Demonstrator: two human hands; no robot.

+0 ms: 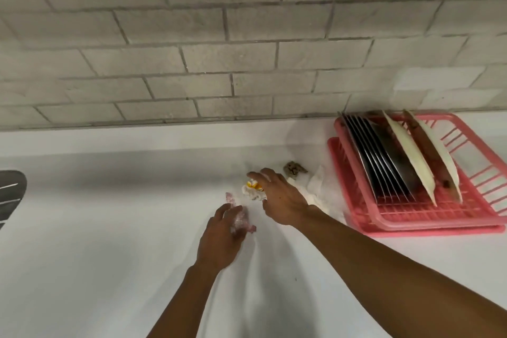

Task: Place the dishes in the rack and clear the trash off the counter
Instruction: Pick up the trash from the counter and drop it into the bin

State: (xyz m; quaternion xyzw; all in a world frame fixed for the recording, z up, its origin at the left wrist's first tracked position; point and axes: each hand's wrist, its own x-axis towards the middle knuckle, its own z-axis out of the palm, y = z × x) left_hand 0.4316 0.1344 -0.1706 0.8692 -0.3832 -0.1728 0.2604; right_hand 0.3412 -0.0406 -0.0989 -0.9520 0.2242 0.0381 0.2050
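Note:
On the white counter, my left hand is closed on a crumpled pink and clear wrapper. My right hand reaches over a crumpled white and yellow wrapper, fingers spread just above it; whether they touch it is unclear. Behind that hand lie a brown crumpled scrap and white paper napkins. At the right stands a pink dish rack holding two cream plates upright, a brown plate between them, and a steel tray on edge.
A grey brick-tile wall runs along the back of the counter. A dark object pokes in at the left edge. The white counter stretches left and toward me.

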